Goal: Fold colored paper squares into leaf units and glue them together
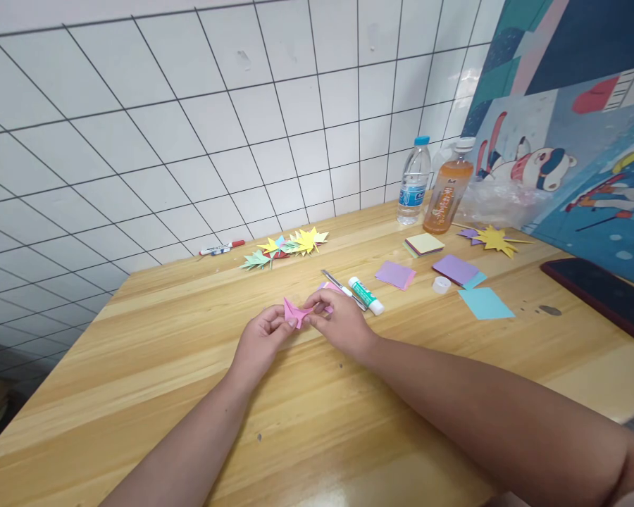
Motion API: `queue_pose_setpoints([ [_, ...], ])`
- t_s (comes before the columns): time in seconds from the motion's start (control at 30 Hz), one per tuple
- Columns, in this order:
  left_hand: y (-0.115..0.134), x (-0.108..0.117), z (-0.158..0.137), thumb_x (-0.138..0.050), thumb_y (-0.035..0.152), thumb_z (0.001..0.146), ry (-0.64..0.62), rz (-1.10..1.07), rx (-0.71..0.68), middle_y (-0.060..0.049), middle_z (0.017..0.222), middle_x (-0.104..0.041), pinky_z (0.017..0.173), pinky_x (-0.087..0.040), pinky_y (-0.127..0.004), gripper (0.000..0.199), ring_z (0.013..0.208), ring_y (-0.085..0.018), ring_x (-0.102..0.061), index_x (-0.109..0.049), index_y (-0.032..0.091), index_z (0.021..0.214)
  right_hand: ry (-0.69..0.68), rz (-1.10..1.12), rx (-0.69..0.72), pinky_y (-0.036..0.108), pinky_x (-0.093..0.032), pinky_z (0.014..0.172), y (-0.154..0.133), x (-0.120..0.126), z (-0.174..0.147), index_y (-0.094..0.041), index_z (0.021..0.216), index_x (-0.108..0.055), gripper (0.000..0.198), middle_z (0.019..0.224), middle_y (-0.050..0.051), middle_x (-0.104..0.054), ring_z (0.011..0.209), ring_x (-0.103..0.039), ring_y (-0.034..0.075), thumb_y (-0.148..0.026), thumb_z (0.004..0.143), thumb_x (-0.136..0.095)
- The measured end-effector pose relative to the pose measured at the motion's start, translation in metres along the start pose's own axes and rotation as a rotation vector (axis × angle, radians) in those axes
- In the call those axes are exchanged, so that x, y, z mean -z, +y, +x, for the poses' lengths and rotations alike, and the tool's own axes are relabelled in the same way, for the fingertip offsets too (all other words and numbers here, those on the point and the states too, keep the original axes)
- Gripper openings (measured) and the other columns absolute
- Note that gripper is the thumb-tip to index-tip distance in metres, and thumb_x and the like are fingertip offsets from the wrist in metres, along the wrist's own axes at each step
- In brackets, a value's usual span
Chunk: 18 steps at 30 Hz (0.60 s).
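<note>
A small piece of folded pink paper (294,310) is held a little above the wooden table, between both hands. My left hand (264,336) pinches its lower left side with thumb and fingers. On the other side, my right hand (343,320) grips the right end, fingertips close to the left thumb. Just beyond the right hand lie a glue stick (366,295) with a green and white label and a pair of scissors (338,283), partly covered by the hand. Some pink paper (327,287) shows beneath the scissors.
Folded paper stars (301,243) and two markers (222,248) lie near the tiled wall. Purple sheets (395,274), a blue sheet (487,303), a white cap (441,284) and a yellow star (494,240) are to the right. A water bottle (414,183), an orange drink bottle (449,190) and a phone (602,289) stand or lie beyond.
</note>
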<state>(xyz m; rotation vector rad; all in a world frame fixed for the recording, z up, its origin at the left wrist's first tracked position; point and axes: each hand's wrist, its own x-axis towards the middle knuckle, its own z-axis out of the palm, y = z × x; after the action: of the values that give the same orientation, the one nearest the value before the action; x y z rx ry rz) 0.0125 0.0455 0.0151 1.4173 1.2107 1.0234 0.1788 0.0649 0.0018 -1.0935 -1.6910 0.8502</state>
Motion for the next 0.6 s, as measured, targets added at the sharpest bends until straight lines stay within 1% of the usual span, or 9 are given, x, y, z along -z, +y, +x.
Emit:
queue_pose_setpoints([
  [0.1, -0.0009, 0.0005, -0.0001, -0.066, 0.040, 0.072, -0.017, 0.006, -0.006, -0.002, 0.069, -0.068, 0.066, -0.043, -0.024, 0.029, 0.071, -0.017, -0.063, -0.062, 0.017, 0.089, -0.018, 0.012, 0.033, 0.024, -0.045, 0.067, 0.0008, 0.0004, 0.0010, -0.021, 0.080, -0.067, 0.009, 0.082, -0.001, -0.065, 0.071, -0.056, 0.012, -0.019, 0.071, -0.066],
  [0.27, -0.0013, 0.0009, 0.0002, -0.067, 0.040, 0.072, -0.013, 0.009, -0.017, -0.003, 0.075, -0.070, 0.068, -0.045, -0.024, 0.028, 0.073, -0.017, -0.063, -0.063, 0.017, 0.087, -0.013, 0.003, 0.073, 0.023, -0.044, 0.067, 0.0032, 0.0000, 0.0020, -0.022, 0.077, -0.070, 0.007, 0.082, 0.000, -0.064, 0.073, -0.055, 0.011, -0.018, 0.072, -0.066],
  [0.37, 0.0004, 0.0003, -0.0003, -0.069, 0.042, 0.069, 0.003, 0.014, -0.021, -0.004, 0.078, -0.071, 0.071, -0.046, -0.026, 0.031, 0.076, -0.018, -0.064, -0.064, 0.017, 0.088, 0.005, -0.036, 0.066, 0.023, -0.042, 0.065, 0.0042, 0.0003, 0.0016, -0.021, 0.075, -0.069, 0.006, 0.080, 0.000, -0.063, 0.072, -0.054, 0.011, -0.017, 0.072, -0.067],
  [0.47, 0.0015, -0.0013, -0.0014, -0.070, 0.042, 0.068, -0.008, 0.043, -0.040, -0.007, 0.086, -0.072, 0.074, -0.047, -0.028, 0.035, 0.082, -0.021, -0.065, -0.063, 0.017, 0.091, 0.025, -0.078, 0.057, 0.023, -0.041, 0.063, 0.0041, 0.0011, 0.0011, -0.020, 0.076, -0.069, 0.006, 0.080, 0.000, -0.062, 0.069, -0.053, 0.010, -0.018, 0.071, -0.067],
  [0.53, 0.0011, -0.0028, -0.0019, -0.071, 0.041, 0.067, -0.008, 0.083, -0.060, -0.008, 0.088, -0.071, 0.073, -0.048, -0.028, 0.036, 0.082, -0.021, -0.064, -0.063, 0.016, 0.092, 0.025, -0.101, 0.043, 0.023, -0.040, 0.062, 0.0035, 0.0015, 0.0008, -0.020, 0.075, -0.068, 0.005, 0.080, 0.000, -0.061, 0.067, -0.052, 0.010, -0.018, 0.071, -0.066],
  [0.6, -0.0002, -0.0042, -0.0019, -0.070, 0.040, 0.068, 0.004, 0.120, -0.068, -0.008, 0.085, -0.071, 0.070, -0.049, -0.027, 0.035, 0.078, -0.020, -0.064, -0.062, 0.016, 0.091, 0.018, -0.124, 0.026, 0.023, -0.040, 0.061, 0.0028, 0.0015, 0.0006, -0.020, 0.075, -0.068, 0.004, 0.078, -0.001, -0.061, 0.066, -0.051, 0.010, -0.019, 0.071, -0.067],
])
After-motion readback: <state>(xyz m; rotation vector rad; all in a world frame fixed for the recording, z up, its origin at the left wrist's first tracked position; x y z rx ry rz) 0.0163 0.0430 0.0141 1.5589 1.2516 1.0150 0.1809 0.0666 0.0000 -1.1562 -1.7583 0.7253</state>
